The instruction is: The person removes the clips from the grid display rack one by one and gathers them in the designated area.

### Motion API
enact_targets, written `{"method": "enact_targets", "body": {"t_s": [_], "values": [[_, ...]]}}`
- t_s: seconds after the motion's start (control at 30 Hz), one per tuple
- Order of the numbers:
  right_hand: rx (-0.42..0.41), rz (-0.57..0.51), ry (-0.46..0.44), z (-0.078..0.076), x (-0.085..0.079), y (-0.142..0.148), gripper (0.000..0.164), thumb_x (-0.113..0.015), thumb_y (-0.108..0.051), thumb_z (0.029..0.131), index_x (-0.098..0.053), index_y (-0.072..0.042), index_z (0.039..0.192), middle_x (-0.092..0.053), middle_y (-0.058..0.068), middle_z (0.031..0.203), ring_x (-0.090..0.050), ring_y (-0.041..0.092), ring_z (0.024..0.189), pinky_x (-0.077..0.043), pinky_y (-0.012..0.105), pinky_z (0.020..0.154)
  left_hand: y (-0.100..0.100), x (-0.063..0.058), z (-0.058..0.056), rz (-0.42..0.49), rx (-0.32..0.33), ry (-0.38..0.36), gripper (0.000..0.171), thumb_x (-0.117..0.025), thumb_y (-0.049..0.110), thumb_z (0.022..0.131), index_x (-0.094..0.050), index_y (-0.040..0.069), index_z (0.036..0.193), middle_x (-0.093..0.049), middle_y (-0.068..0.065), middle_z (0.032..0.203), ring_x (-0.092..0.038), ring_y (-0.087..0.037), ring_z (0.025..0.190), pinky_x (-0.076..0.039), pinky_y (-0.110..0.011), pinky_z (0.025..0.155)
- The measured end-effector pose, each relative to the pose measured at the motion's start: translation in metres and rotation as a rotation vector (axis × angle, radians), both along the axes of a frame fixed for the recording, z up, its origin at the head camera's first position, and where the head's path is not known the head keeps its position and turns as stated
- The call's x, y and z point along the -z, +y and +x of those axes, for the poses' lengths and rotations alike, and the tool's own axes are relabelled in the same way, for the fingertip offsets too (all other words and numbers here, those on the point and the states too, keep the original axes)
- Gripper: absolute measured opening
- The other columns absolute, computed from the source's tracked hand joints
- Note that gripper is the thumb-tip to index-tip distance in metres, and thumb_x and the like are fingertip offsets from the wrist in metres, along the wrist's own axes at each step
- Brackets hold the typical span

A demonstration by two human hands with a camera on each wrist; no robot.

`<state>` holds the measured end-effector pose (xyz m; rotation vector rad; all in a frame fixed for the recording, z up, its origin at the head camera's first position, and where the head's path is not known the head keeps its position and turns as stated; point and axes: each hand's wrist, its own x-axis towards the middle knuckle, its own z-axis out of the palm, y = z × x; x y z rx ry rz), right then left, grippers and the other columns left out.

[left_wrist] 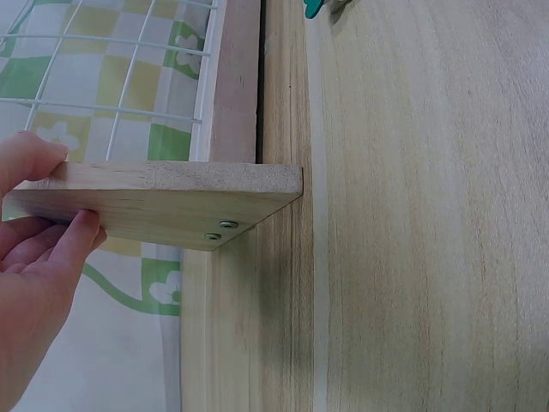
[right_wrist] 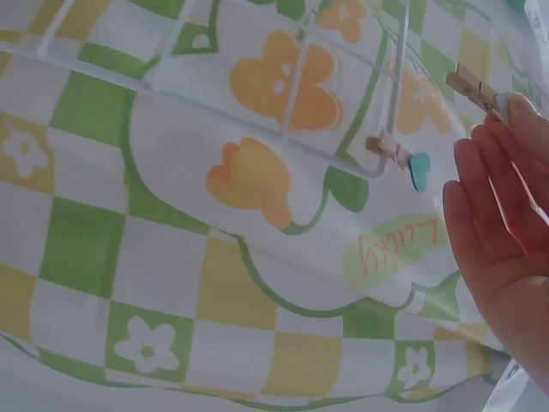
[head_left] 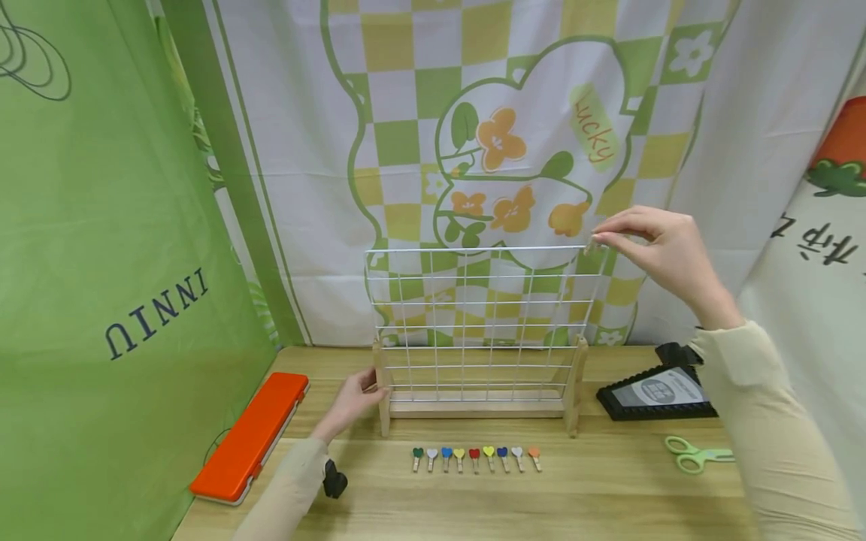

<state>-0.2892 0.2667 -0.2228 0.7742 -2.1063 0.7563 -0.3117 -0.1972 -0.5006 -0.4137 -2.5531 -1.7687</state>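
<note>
A white wire grid [head_left: 467, 300] stands upright in a wooden stand [head_left: 473, 409]. My left hand [head_left: 353, 402] grips the left side post [left_wrist: 163, 193] of that stand, thumb on one face and fingers on the other. Up at the grid's top right corner, my right hand [head_left: 659, 240] pinches a small wooden clothespin [right_wrist: 470, 88] by its pale end, between thumb and fingers. A second clothespin with a teal heart [right_wrist: 419, 171] is clipped at the grid's corner, close beside the held one. Several heart-topped clothespins [head_left: 474, 457] lie in a row in front of the stand.
An orange-red case [head_left: 253, 436] lies at the left on the wooden table [head_left: 440, 511]. To the right are a black tray [head_left: 616, 402] with a printed label and green scissors [head_left: 697, 454], partly behind my right sleeve. A patterned curtain [head_left: 284, 188] hangs close behind the grid.
</note>
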Motion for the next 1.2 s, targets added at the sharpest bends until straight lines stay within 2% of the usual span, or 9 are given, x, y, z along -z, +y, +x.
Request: {"method": "enact_targets", "body": {"t_s": [0.13, 0.23, 0.4, 0.53, 0.67, 0.8, 0.9, 1.07, 1.2], "values": [[-0.035, -0.004, -0.004, 0.011, 0.021, -0.002, 0.019, -0.078, 0.007, 0.078, -0.078, -0.005, 0.093, -0.075, 0.004, 0.09, -0.06, -0.017, 0.09, -0.049, -0.002, 0.082, 0.0, 0.0, -0.001, -0.007, -0.004, 0.0, 0.054, -0.062, -0.002, 0.093, -0.043, -0.013, 0.142, -0.052, -0.034, 0.14, -0.051, -0.045, 0.132, -0.049, -0.047, 0.11], [-0.064, 0.016, -0.014, 0.016, 0.042, -0.004, 0.024, -0.078, 0.01, 0.076, -0.078, -0.006, 0.094, -0.076, 0.011, 0.091, -0.059, -0.019, 0.09, -0.05, -0.001, 0.081, 0.0, 0.0, -0.001, -0.003, -0.009, -0.007, 0.054, -0.063, -0.001, 0.093, -0.044, -0.012, 0.142, -0.052, -0.033, 0.141, -0.052, -0.044, 0.132, -0.048, -0.047, 0.111], [-0.082, 0.051, -0.1, 0.02, 0.092, -0.008, 0.024, -0.077, 0.007, 0.077, -0.078, -0.01, 0.093, -0.076, 0.006, 0.089, -0.059, -0.017, 0.084, -0.051, 0.002, 0.071, 0.0, -0.001, 0.0, -0.011, -0.01, -0.001, 0.053, -0.062, -0.002, 0.093, -0.043, -0.013, 0.142, -0.052, -0.033, 0.14, -0.052, -0.044, 0.132, -0.048, -0.048, 0.11], [-0.091, 0.079, -0.201, 0.022, 0.137, -0.011, 0.019, -0.076, 0.002, 0.081, -0.078, -0.013, 0.093, -0.075, 0.001, 0.087, -0.063, -0.009, 0.078, -0.054, 0.007, 0.065, 0.001, -0.002, 0.0, -0.015, -0.014, -0.003, 0.053, -0.061, -0.003, 0.093, -0.043, -0.013, 0.142, -0.053, -0.033, 0.139, -0.052, -0.044, 0.132, -0.048, -0.048, 0.11], [-0.109, 0.097, -0.297, 0.024, 0.18, -0.014, 0.014, -0.075, -0.002, 0.083, -0.078, -0.011, 0.093, -0.076, 0.001, 0.085, -0.064, -0.006, 0.075, -0.056, 0.012, 0.063, 0.001, -0.002, 0.001, -0.011, -0.012, 0.001, 0.052, -0.061, -0.003, 0.093, -0.045, -0.011, 0.142, -0.053, -0.033, 0.139, -0.052, -0.045, 0.131, -0.049, -0.047, 0.11], [-0.121, 0.101, -0.429, 0.026, 0.217, -0.015, 0.008, -0.075, -0.008, 0.085, -0.078, -0.008, 0.093, -0.077, 0.002, 0.084, -0.063, -0.008, 0.073, -0.057, 0.015, 0.061, -0.001, 0.001, 0.001, -0.026, 0.011, 0.07, 0.051, -0.062, -0.001, 0.092, -0.048, -0.011, 0.14, -0.054, -0.036, 0.136, -0.054, -0.046, 0.128, -0.053, -0.042, 0.106], [-0.111, 0.121, -0.531, 0.028, 0.239, -0.014, 0.009, -0.074, -0.015, 0.088, -0.079, -0.009, 0.093, -0.077, 0.0, 0.083, -0.061, -0.009, 0.072, -0.056, 0.016, 0.06, -0.003, 0.004, 0.001, -0.031, 0.018, 0.11, 0.049, -0.063, 0.0, 0.092, -0.049, -0.012, 0.138, -0.055, -0.037, 0.133, -0.055, -0.047, 0.126, -0.056, -0.039, 0.103], [-0.109, 0.173, -0.639, 0.031, 0.269, -0.012, 0.012, -0.074, -0.021, 0.088, -0.079, -0.011, 0.089, -0.077, 0.001, 0.083, -0.06, -0.009, 0.073, -0.054, 0.015, 0.062, -0.001, 0.002, 0.002, -0.028, 0.006, 0.041, 0.05, -0.062, -0.001, 0.093, -0.047, -0.011, 0.14, -0.055, -0.034, 0.136, -0.053, -0.046, 0.129, -0.051, -0.044, 0.107], [-0.152, 0.169, -0.763, 0.035, 0.284, -0.011, 0.016, -0.073, -0.022, 0.088, -0.078, -0.008, 0.09, -0.077, 0.005, 0.086, -0.06, -0.007, 0.074, -0.054, 0.015, 0.065, 0.0, 0.001, 0.0, -0.018, -0.013, 0.001, 0.05, -0.062, -0.002, 0.093, -0.047, -0.012, 0.14, -0.055, -0.033, 0.138, -0.052, -0.045, 0.131, -0.049, -0.048, 0.11]]}}
